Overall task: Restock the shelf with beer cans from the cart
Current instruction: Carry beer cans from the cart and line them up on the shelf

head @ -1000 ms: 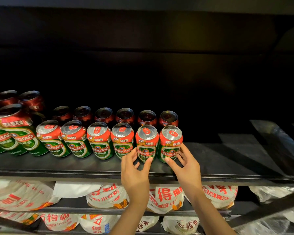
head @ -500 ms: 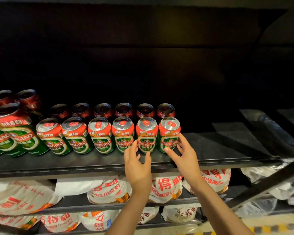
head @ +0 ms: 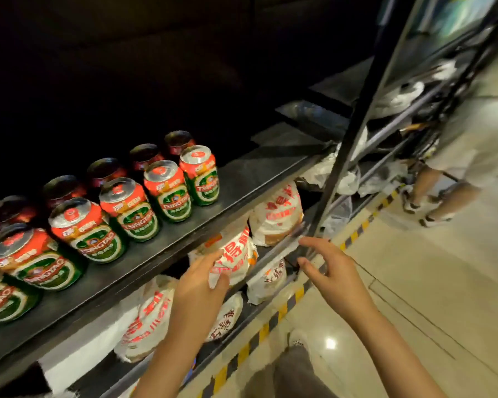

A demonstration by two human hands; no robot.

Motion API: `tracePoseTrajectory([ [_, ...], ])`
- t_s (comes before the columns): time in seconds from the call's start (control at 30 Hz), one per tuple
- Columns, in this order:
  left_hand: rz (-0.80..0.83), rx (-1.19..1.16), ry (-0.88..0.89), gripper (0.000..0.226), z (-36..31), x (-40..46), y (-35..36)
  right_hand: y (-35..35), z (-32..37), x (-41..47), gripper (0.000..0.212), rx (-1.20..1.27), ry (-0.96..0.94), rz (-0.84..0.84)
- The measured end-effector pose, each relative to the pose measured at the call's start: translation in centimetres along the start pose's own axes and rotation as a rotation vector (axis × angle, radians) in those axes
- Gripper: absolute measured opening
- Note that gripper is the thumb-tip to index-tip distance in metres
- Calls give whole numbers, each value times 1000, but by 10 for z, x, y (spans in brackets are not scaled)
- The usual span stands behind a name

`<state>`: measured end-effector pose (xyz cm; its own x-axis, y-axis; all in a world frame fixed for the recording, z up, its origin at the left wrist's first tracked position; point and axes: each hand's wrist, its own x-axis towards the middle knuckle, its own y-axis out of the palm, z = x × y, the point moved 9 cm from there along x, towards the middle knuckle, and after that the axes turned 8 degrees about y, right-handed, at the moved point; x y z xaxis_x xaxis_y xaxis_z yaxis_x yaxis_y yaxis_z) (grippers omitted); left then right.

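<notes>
The dark metal shelf (head: 242, 179) carries two rows of beer cans: a front row of green-and-red aluminium cans (head: 171, 191) with silver tops and "TSINGTAO" on the labels, and behind it a back row of cans (head: 144, 158) whose bodies are lost in shadow — only their dark reddish tops show. All stand upright, side by side, near the shelf's front edge; the rightmost front can (head: 201, 175) ends the row, with bare shelf to its right.

Both hands are off the cans and hold nothing. The left hand (head: 202, 285) hangs in front of the lower shelves, fingers straight and loosely spread, over a white plastic-wrapped package with red characters (head: 236, 254) (whether it touches the wrapper cannot be told). The right hand (head: 331, 271) is released too, fingers relaxed and apart, just beside the black upright post (head: 357, 116) — above a yellow-and-black striped floor strip (head: 270, 323).

Another person's legs (head: 437, 193) stand on the pale floor at the right.
</notes>
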<state>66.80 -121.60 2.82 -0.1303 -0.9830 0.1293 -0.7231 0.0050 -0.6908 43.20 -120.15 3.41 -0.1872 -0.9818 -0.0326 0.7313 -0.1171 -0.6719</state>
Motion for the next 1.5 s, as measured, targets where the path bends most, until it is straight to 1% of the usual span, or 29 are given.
tracePoseTrajectory([
  [0.07, 152, 3, 95, 34, -21, -7, 28, -22, -38, -42, 30, -13, 120, -80],
  [0.13, 304, -44, 172, 31, -44, -20, 59, -44, -74, -90, 28, 1, 264, -163],
  [0.27, 590, -131, 332, 25, -97, -59, 122, -85, -130, -189, 22, 110, 509, -359],
  [0.37, 742, -170, 383, 25, -138, -96, 162, -108, -160, -263, 21, 147, 633, -485],
  [0.5, 868, -210, 498, 24, -194, -159, 206, -138, -189, -359, 24, 178, 750, -629],
  [0.6, 954, -283, 540, 24, -237, -219, 238, -159, -205, -433, 24, 156, 820, -689],
  [0.7, 1094, -326, 603, 22, -288, -303, 276, -179, -223, -527, 23, 166, 917, -778],
  [0.77, 1188, -359, 649, 20, -324, -368, 299, -192, -233, -596, 20, 188, 1001, -859],
  [0.9, 1361, -388, 715, 24, -384, -495, 335, -204, -254, -725, 18, 233, 1143, -1036],
  [1.0, 1509, -381, 781, 31, -413, -571, 346, -203, -263, -798, 17, 298, 1221, -1156],
  [1.07, 1610, -374, 806, 33, -427, -606, 354, -207, -270, -829, 16, 321, 1251, -1206],
  [1.13, 1656, -345, 793, 34, -438, -626, 368, -213, -282, -850, 17, 344, 1276, -1235],
  [1.23, 1690, -329, 707, 37, -457, -639, 395, -233, -307, -864, 20, 351, 1294, -1249],
  [1.33, 1676, -332, 671, 44, -483, -642, 433, -266, -339, -866, 22, 387, 1289, -1247],
  [1.43, 1652, -382, 607, 52, -517, -643, 480, -314, -375, -863, 19, 397, 1239, -1248],
  [1.5, 1636, -393, 569, 51, -542, -645, 507, -348, -395, -863, 17, 414, 1196, -1268],
])
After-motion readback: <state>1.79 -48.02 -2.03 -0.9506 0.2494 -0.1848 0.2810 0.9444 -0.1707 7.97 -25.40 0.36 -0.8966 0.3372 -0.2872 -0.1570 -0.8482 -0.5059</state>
